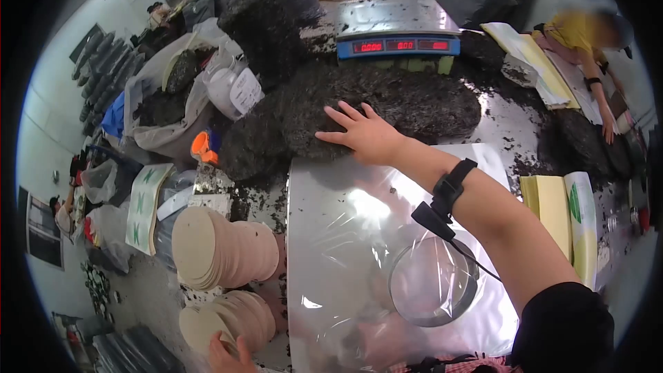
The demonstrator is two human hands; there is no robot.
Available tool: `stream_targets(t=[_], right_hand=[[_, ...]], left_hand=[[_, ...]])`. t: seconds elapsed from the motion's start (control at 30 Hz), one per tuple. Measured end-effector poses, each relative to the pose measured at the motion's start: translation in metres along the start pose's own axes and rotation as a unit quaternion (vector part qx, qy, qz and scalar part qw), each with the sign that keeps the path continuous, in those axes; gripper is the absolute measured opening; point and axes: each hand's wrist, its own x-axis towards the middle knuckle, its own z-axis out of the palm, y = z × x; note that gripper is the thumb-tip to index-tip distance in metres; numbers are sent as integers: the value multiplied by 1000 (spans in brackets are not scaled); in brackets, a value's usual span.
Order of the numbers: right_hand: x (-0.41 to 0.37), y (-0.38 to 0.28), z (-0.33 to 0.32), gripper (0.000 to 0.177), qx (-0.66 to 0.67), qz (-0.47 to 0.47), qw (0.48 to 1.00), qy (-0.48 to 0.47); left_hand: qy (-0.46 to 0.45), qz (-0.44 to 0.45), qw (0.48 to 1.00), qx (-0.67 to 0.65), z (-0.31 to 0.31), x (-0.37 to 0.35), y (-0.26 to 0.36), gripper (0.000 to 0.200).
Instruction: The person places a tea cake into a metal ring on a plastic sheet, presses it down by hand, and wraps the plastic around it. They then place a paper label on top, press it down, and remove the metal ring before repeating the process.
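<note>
My right hand (362, 131) reaches forward and lies flat, fingers spread, on a flat dark cake in the pile of dark dried leaves (387, 100). A black strap with a cable sits on that wrist. My left hand (224, 356) is at the bottom edge, fingers touching the lower stack of round cardboard discs (228, 318). A clear plastic sheet (345, 235) covers the metal table in front of me, with a metal ring (434, 280) under it.
A blue digital scale (397, 36) stands behind the leaf pile. A second stack of discs (217, 247) lies left. Yellow paper bags (559, 214) lie right. Bags and a white jar (235, 90) crowd the left. Another person in yellow (587, 48) works at far right.
</note>
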Motion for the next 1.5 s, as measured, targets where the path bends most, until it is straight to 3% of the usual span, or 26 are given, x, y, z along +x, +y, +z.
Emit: stream_targets(t=[0.07, 0.2, 0.27, 0.3, 0.37, 0.43, 0.5, 0.53, 0.57, 0.67, 0.7, 0.73, 0.87, 0.9, 0.93, 0.97, 1.03, 1.07, 1.1, 1.13, 1.2, 1.23, 1.3, 1.4, 1.47, 1.5], right_hand=[[-17, -2, -26, 76, -68, -64, 984, 153], [-91, -23, -94, 75, -78, -103, 967, 219], [-142, -34, -124, 80, -72, -102, 949, 289], [-172, -42, -139, 75, -41, -95, 947, 305], [-231, -54, -163, 77, -2, -75, 943, 325], [-282, -66, -174, 72, 38, -34, 935, 350], [-317, -71, -173, 68, 30, -15, 922, 387], [-331, -77, -170, 65, 34, 10, 906, 422], [-345, -85, -167, 58, 41, 41, 896, 441], [-375, -109, -156, 55, 37, 60, 885, 461], [-380, -116, -149, 52, 42, 61, 885, 459], [-383, -122, -138, 51, 42, 59, 892, 446], [-374, -154, -79, 48, 55, 42, 925, 373], [-376, -165, -58, 48, 59, 68, 947, 308], [-374, -176, -37, 49, 65, 92, 964, 242], [-372, -173, -10, 53, 129, 98, 971, 175], [-370, -161, -10, 54, 195, 86, 971, 113], [-368, -154, -13, 56, 253, 75, 963, 53], [-365, -144, -16, 81, 253, 36, 966, 43], [-356, -136, -24, 81, 257, 37, 965, 34], [-327, -125, -41, 111, 321, 215, 917, -104], [-310, -123, -41, 111, 324, 228, 912, -107], [-279, -119, -29, 133, 227, 246, 905, -261], [-270, -117, 14, 138, 208, 238, 916, -248], [-269, -114, 14, 138, 208, 231, 917, -249], [-269, -117, 7, 133, 219, 236, 907, -272]], left_hand=[[83, -18, 993, 77, 19, -11, -14, 37], [147, 23, 986, 69, 11, -28, -17, 34], [249, 57, 967, -16, 8, -33, -18, 31], [252, 66, 965, -25, -2, -37, -13, 31], [363, 165, 915, -59, -23, -45, 2, 31], [299, 210, 912, -185, -16, -60, 31, 36], [311, 353, 860, -199, -6, -66, 107, 28], [230, 363, 779, -457, 17, -72, 146, 25], [232, 464, 793, -319, 28, -81, 171, 26], [157, 520, 792, -279, 82, -103, 220, 29], [95, 537, 789, -281, 105, -107, 223, 29], [32, 552, 784, -281, 111, -110, 223, 30], [-47, 557, 778, -288, 99, -101, 188, 32], [-38, 407, 805, -429, 101, -98, 173, 39], [-26, 239, 800, -550, 101, -92, 162, 46], [-27, 236, 803, -546, 94, -80, 165, 46], [-220, 204, 710, -637, 73, -50, 191, 62], [-256, 317, 771, -489, 62, -42, 207, 87], [-283, 420, 799, -325, 56, -36, 225, 112], [-291, 415, 798, -328, 58, -30, 240, 112], [-313, 459, 829, -65, 71, -23, 265, 135], [-319, 454, 830, -46, 81, -25, 272, 142], [-322, 453, 831, -17, 98, -30, 282, 143], [-306, 435, 845, 49, 126, -27, 285, 138], [-341, 463, 818, 11, 124, -17, 290, 143], [-339, 454, 824, 5, 110, -18, 289, 120]])
